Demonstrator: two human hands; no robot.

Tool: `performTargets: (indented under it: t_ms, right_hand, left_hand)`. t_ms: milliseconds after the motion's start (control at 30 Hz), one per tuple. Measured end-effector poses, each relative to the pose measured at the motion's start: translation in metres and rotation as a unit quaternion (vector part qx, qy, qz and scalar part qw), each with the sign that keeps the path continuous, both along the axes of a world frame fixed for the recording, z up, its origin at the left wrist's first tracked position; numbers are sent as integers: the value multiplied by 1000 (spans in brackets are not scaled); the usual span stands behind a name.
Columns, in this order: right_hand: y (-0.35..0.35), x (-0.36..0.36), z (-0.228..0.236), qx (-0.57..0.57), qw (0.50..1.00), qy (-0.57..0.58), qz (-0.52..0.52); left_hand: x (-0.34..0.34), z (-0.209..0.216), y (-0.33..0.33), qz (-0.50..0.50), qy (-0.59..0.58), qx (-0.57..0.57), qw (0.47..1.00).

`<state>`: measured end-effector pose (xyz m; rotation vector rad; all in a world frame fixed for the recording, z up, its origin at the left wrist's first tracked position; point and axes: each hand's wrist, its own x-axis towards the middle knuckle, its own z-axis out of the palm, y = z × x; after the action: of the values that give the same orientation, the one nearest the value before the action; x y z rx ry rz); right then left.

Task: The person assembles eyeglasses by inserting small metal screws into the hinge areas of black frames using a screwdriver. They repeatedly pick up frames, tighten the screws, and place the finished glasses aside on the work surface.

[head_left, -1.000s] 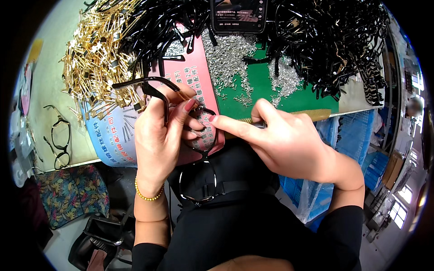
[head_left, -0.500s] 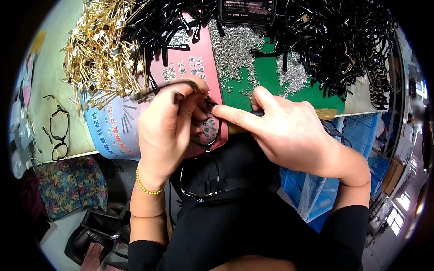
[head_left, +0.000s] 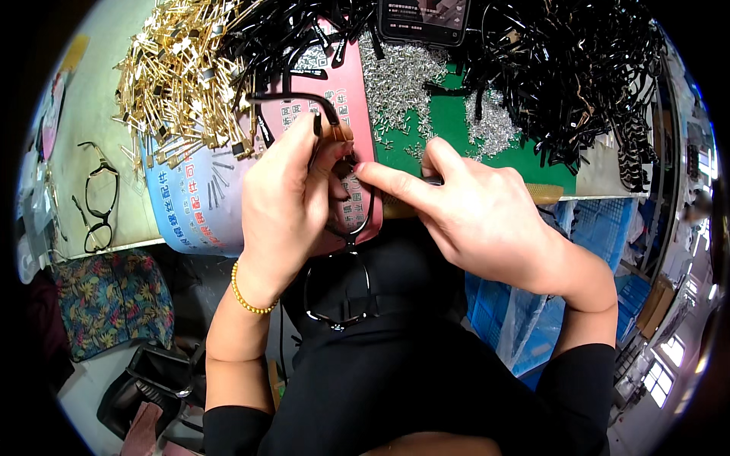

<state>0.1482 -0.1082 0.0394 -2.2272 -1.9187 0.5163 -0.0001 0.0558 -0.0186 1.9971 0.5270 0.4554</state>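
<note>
My left hand [head_left: 281, 201], a beaded bracelet at its wrist, pinches a pair of glasses [head_left: 369, 283] close to one hinge. The dark rims hang below the fingers in front of my black clothing. One dark temple [head_left: 296, 96] arches up and left above the hand. My right hand [head_left: 498, 220] reaches in from the right, its index fingertip at the hinge area by the left fingertips. Its other fingers are curled, and a small dark thing [head_left: 433, 181] shows under the thumb, mostly hidden. Fingers cover the hinge itself.
Gold temple pieces [head_left: 186, 83] heap at the far left, black temples [head_left: 570, 68] at the far right. Small silver screws [head_left: 399, 91] lie on a green mat [head_left: 449, 121]. A phone [head_left: 422, 21] stands behind. Another pair of glasses [head_left: 101, 194] lies left. Blue crates [head_left: 494, 304] sit below right.
The temple above my left hand now stands higher and shows more fully. My right fingertip has shifted slightly up, staying by the hinge. The view has moved a little.
</note>
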Motion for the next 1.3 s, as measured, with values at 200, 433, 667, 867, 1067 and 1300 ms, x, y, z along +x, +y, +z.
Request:
performTargets:
  t_ms: [200,433,667,867,1067,1300]
  right_hand:
    - [1,-6,-9,48,998,-46,-14]
    - [0,-16,-13,61,993,-103,-22]
    - [0,-11,-26,129,972,-198,15]
    - [10,4,-30,154,967,-199,38]
    - [15,0,-21,116,977,-178,22]
    - [-14,14,8,52,990,-76,-111]
  left_hand:
    - [2,6,-2,1,-12,-55,998]
    - [1,5,-4,26,-12,-99,995]
    - [2,3,-2,14,-19,-111,994]
    - [3,4,-4,14,-16,-74,997]
    - [3,1,-3,10,-5,-69,998]
    - [32,1,23,97,-67,-14,993]
